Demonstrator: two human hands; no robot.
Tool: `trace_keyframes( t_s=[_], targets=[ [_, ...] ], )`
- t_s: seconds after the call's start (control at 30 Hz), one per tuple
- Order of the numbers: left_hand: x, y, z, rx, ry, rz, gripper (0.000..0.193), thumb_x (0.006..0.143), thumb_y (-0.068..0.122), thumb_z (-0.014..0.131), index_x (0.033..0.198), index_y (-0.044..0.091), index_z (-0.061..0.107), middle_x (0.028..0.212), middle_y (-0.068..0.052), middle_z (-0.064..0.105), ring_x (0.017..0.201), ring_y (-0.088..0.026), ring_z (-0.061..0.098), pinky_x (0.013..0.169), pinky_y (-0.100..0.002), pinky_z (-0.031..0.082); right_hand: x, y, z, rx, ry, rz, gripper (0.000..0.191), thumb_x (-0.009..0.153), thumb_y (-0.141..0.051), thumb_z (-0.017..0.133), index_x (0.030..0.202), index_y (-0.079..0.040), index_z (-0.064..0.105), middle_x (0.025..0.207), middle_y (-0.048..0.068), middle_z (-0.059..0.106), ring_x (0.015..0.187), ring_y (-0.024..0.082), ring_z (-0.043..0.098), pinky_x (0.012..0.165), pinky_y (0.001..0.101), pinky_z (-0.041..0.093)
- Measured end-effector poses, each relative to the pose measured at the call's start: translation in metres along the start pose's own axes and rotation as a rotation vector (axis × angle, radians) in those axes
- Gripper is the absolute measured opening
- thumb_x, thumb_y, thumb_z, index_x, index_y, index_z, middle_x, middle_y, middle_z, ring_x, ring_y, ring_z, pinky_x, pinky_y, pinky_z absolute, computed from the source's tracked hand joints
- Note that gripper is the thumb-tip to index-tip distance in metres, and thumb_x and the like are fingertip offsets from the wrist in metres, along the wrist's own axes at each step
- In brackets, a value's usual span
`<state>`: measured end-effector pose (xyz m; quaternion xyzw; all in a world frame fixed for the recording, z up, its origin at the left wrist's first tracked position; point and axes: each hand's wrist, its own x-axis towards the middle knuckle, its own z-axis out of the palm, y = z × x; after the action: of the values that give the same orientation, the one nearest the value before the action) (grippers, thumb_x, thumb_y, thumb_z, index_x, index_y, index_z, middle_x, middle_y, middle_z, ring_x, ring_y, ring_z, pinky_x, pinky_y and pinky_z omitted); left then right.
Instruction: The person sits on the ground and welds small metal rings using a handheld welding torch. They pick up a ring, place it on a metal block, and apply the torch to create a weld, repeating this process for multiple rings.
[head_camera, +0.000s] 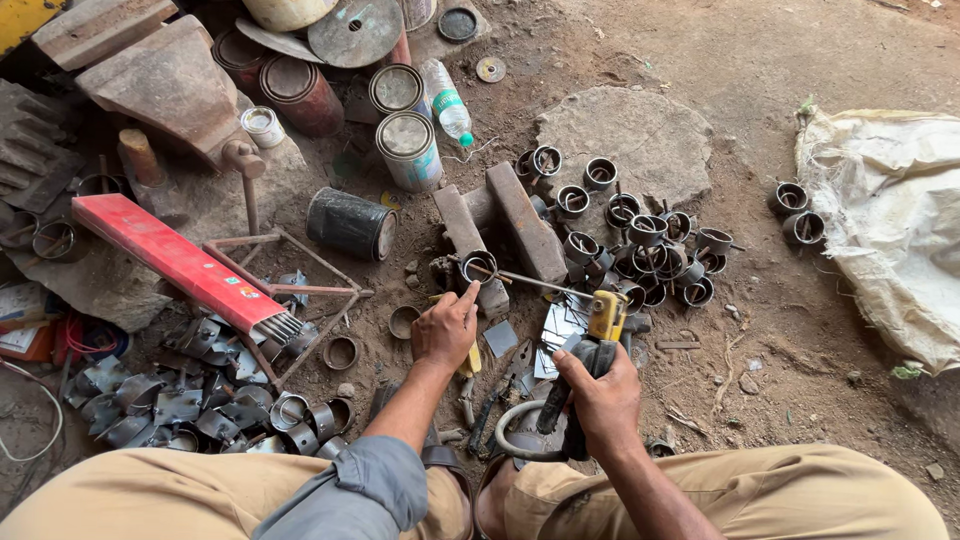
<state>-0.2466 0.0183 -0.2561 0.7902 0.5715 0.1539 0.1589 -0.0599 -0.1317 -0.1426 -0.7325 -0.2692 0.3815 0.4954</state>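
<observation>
The left hand (445, 328) rests with its fingers curled, forefinger stretched out to touch a small grey metal ring (479, 267) that sits on a rusty flat steel bar (470, 247) lying on the dirt floor (800, 330). The right hand (600, 395) is closed around a yellow-and-black welding electrode holder (597, 335), whose thin rod (535, 283) reaches to the ring. Just beyond lies a heap of similar grey metal rings (645, 250); another pile of bent grey metal clamps (190, 395) lies left of the knees. A long red box (180, 262) lies nearby.
</observation>
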Motion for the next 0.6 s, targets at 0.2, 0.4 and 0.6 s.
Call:
trace_keyframes(
  t_s=[0.2,0.4,0.6],
  targets=[
    [0.01,-0.017,0.0,0.041,0.0,-0.001,0.047,0.095,0.023,0.065,0.141,0.03,0.062,0.085,0.001,0.066,0.071,-0.017,0.069,0.064,-0.035,0.059,0.007,0.008,0.021,-0.007,-0.02,0.011,0.039,0.081,-0.028,0.081,0.101,-0.003,0.058,0.074,0.004,0.062,0.056,0.013,0.063,0.051,0.0294,0.059],
    [0.02,-0.045,0.007,0.01,-0.062,-0.056,0.046,0.097,0.023,0.061,0.143,0.031,0.06,0.09,-0.001,0.068,0.076,-0.02,0.071,0.069,-0.037,0.06,0.012,0.013,0.048,-0.051,-0.027,0.072,0.039,0.08,-0.027,0.082,0.098,-0.005,0.056,0.073,0.006,0.062,0.056,0.016,0.062,0.05,0.0319,0.057],
    [0.027,-0.056,0.011,0.022,-0.023,-0.038,0.047,0.096,0.022,0.061,0.142,0.032,0.061,0.092,-0.003,0.069,0.08,-0.025,0.072,0.072,-0.042,0.06,0.021,0.021,0.057,0.041,0.014,-0.042,0.039,0.081,-0.028,0.083,0.097,-0.006,0.055,0.078,0.006,0.062,0.061,0.014,0.064,0.054,0.0291,0.06]
  ],
)
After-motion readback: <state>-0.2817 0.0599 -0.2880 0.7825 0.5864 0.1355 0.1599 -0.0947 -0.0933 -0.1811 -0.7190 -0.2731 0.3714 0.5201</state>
